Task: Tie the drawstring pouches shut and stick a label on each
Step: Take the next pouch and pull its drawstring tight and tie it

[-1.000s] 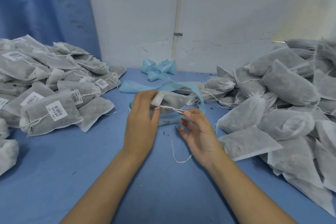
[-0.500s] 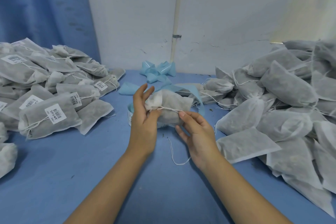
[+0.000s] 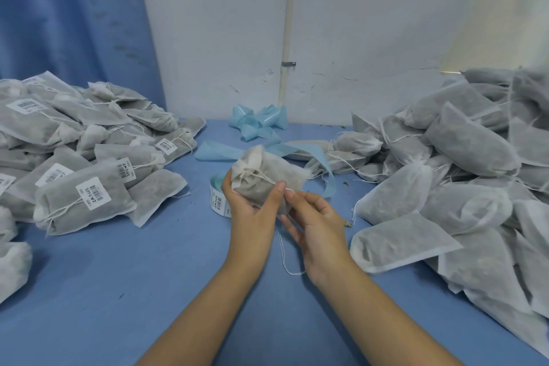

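Observation:
A grey mesh drawstring pouch is lifted above the blue table, its gathered neck pointing up and left. My left hand grips it from below and the left side. My right hand pinches the white drawstring close to the pouch's neck; the string's loose end hangs down onto the table. A roll of barcode labels on blue backing lies just behind my left hand, partly hidden by it.
A heap of tied, labelled pouches fills the left side. A larger heap of unlabelled pouches covers the right. Crumpled blue backing strip lies by the white wall. The blue table is bare in front.
The pouch has been lifted and turned towards me, its neck now cinched. My right hand has moved up to the neck, and my left hand has shifted under the pouch.

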`<state>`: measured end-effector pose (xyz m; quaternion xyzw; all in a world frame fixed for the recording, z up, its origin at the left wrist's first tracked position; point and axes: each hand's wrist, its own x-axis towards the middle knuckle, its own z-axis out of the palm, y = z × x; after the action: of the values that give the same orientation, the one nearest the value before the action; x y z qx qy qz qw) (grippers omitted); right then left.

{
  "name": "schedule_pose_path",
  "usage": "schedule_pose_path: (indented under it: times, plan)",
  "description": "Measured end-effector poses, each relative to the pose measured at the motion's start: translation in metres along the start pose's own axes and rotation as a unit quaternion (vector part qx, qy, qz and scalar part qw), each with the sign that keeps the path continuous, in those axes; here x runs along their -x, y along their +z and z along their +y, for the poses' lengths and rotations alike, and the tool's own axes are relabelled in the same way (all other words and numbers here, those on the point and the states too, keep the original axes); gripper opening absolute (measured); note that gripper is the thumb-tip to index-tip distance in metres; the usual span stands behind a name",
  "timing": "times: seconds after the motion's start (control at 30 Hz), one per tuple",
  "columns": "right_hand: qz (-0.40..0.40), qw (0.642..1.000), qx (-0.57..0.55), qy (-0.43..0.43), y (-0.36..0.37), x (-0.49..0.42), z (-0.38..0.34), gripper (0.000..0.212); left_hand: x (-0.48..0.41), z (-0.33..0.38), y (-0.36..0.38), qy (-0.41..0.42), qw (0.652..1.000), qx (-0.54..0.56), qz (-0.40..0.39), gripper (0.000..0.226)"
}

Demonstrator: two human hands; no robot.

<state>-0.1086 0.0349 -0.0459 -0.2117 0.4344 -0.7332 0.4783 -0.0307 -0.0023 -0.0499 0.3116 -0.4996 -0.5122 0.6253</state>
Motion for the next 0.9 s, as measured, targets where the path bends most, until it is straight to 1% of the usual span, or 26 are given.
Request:
schedule_pose_path:
  times: [0.1, 0.23, 0.33, 0.37, 0.43, 0.53, 0.57, 0.63, 0.7, 0.73, 0.77, 0.83, 0.87, 0.9]
  plan:
    - [-0.009, 1.000, -0.005, -0.005, 0.001, 0.000, 0.003, 0.010, -0.002, -0.002, -0.003, -0.010, 1.000, 0.003, 0.009, 0.060]
    - [-0.031, 0.999, -0.005, -0.011, 0.001, -0.001, 0.004, 0.011, -0.006, -0.002, -0.007, -0.051, 0.996, 0.075, 0.026, 0.043]
    - [-0.055, 0.998, 0.004, -0.014, 0.000, -0.002, 0.007, 0.010, -0.007, -0.002, -0.010, -0.066, 0.987, 0.144, 0.018, 0.029]
    - [-0.064, 0.998, 0.015, -0.016, 0.000, -0.002, 0.007, 0.010, -0.007, -0.002, -0.011, -0.068, 0.986, 0.155, 0.015, 0.025]
    - [-0.071, 0.995, 0.053, -0.035, -0.003, -0.005, 0.006, 0.014, -0.010, 0.000, -0.013, -0.070, 0.988, 0.133, 0.015, 0.016]
    - [-0.026, 0.983, 0.157, -0.093, -0.013, -0.013, 0.002, 0.029, -0.014, 0.003, -0.021, -0.053, 0.992, 0.101, 0.052, 0.018]
    - [-0.010, 0.970, 0.216, -0.109, -0.018, -0.016, 0.001, 0.035, -0.015, 0.005, -0.024, -0.053, 0.991, 0.105, 0.057, 0.019]
    - [-0.006, 0.922, 0.360, -0.140, -0.027, -0.023, 0.002, 0.042, -0.014, 0.006, -0.032, -0.054, 0.994, 0.076, 0.057, 0.016]
    - [-0.027, 0.871, 0.462, -0.162, -0.032, -0.028, 0.005, 0.043, -0.015, 0.004, -0.042, -0.043, 0.998, -0.025, 0.027, 0.008]
    - [-0.035, 0.852, 0.494, -0.168, -0.032, -0.030, 0.007, 0.042, -0.014, 0.004, -0.046, -0.036, 0.997, -0.073, -0.005, 0.004]
    - [-0.041, 0.833, 0.523, -0.176, -0.032, -0.032, 0.009, 0.042, -0.014, 0.005, -0.048, -0.025, 0.992, -0.113, -0.045, 0.004]
    - [-0.047, 0.790, 0.581, -0.189, -0.030, -0.036, 0.012, 0.043, -0.013, 0.005, -0.052, -0.008, 0.978, -0.175, -0.116, 0.023]
    - [-0.046, 0.778, 0.597, -0.193, -0.029, -0.036, 0.013, 0.044, -0.014, 0.006, -0.053, -0.011, 0.972, -0.193, -0.131, 0.028]
    - [-0.042, 0.775, 0.599, -0.196, -0.029, -0.036, 0.013, 0.045, -0.015, 0.005, -0.055, -0.014, 0.970, -0.202, -0.136, 0.026]
